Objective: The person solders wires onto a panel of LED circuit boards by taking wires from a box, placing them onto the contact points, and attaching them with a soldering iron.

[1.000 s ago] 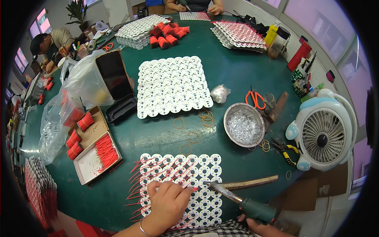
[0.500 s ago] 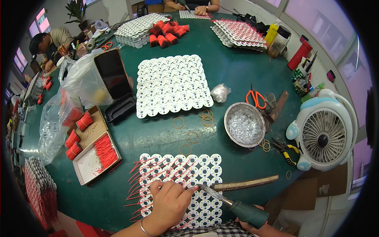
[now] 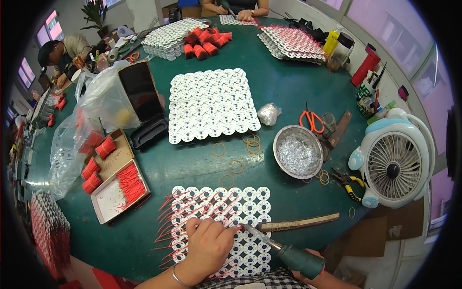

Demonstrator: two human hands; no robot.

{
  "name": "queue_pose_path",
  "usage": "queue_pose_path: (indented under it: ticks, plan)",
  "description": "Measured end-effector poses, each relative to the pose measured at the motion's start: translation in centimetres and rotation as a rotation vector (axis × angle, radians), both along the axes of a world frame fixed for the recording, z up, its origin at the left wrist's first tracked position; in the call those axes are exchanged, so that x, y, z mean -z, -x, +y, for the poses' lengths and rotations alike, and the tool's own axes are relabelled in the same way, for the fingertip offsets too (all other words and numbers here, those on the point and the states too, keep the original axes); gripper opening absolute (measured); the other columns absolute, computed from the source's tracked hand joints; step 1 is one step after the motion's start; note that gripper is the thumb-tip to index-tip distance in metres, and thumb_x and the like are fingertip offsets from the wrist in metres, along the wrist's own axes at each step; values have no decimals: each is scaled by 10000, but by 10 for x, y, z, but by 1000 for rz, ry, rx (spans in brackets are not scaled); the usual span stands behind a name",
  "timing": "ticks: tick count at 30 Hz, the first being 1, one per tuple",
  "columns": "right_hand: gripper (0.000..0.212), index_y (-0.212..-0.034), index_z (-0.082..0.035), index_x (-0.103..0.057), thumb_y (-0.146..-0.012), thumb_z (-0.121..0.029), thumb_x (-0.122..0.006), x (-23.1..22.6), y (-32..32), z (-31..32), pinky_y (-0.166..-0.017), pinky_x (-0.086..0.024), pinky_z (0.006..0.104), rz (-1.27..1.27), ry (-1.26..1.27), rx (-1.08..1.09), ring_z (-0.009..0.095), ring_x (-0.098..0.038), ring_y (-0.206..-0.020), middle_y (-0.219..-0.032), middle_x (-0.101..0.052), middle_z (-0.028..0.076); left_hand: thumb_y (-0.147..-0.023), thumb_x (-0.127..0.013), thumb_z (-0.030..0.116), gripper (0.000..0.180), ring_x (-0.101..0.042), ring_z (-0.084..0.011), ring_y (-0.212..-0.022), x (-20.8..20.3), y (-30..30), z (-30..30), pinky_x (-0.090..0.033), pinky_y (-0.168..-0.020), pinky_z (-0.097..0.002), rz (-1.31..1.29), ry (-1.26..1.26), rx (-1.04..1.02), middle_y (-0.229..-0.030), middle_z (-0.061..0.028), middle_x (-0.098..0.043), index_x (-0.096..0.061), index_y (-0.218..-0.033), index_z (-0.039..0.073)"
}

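Observation:
A panel of round white LED circuit boards (image 3: pixel 250 260) lies flat on the table in front of me. Thin red wires (image 3: pixel 165 231) fan out leftward from its left part. My left hand (image 3: pixel 207 248) rests over the panel, closed, its thumb and forefinger pinching a red wire at a board near the middle. In my right hand (image 3: pixel 313 254), mostly hidden behind the dark green handle, is a soldering iron (image 3: pixel 301 260). Its metal tip meets the board right beside my left fingertips. The exact joint is too small to make out.
A metal bowl (image 3: pixel 298 151) of silvery bits, pliers (image 3: pixel 351 187), and a fan (image 3: pixel 392 164) stand at the right. A wooden strip (image 3: pixel 301 222) lies beside the panel. Farther off is a stack of boards (image 3: pixel 211 106). At left sits a cardboard box (image 3: pixel 107 200) of red wires.
The soldering iron's handle has shifted slightly left, its tip staying at nearly the same spot. My left hand keeps its pinch almost unmoved.

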State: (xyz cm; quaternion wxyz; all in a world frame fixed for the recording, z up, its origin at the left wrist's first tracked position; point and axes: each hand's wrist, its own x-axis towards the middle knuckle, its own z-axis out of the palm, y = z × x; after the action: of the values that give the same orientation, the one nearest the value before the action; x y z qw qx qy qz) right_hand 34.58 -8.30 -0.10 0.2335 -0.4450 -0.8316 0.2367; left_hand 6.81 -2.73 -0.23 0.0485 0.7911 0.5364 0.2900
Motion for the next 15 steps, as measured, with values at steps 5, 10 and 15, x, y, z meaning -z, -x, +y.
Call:
queue_pose_path:
  ticks: [5, 10, 15]
  plan:
    - [150, -892, -60, -643, -788, -164, -617, 25, -13, -17, -654, -508, 301, 154, 470, 331, 164, -651, -675, -723, -671, 35, -631, -748, 106, 179, -501, -167, -688, 7, 2, -2, -317, -708, -358, -15, 0, 2, -663, 28, -483, -669, -782, 157]
    - [152, -891, -58, -643, -792, -169, -612, 29, -18, -19, -662, -507, 303, 224, 433, 222, 160, -651, -678, -727, -673, 36, -640, -766, 114, 195, -513, -174, -738, 2, 3, -5, -329, -724, -353, -50, -8, -9, -711, 27, -524, -669, -802, 163]
    - [155, -891, -57, -644, -796, -174, -607, 23, -22, -21, -671, -505, 305, 279, 404, 111, 155, -651, -682, -733, -675, 37, -645, -723, 135, 152, -511, -153, -742, -14, 1, -21, -310, -752, -372, 37, -21, -16, -697, 58, -523, -690, -778, 200]
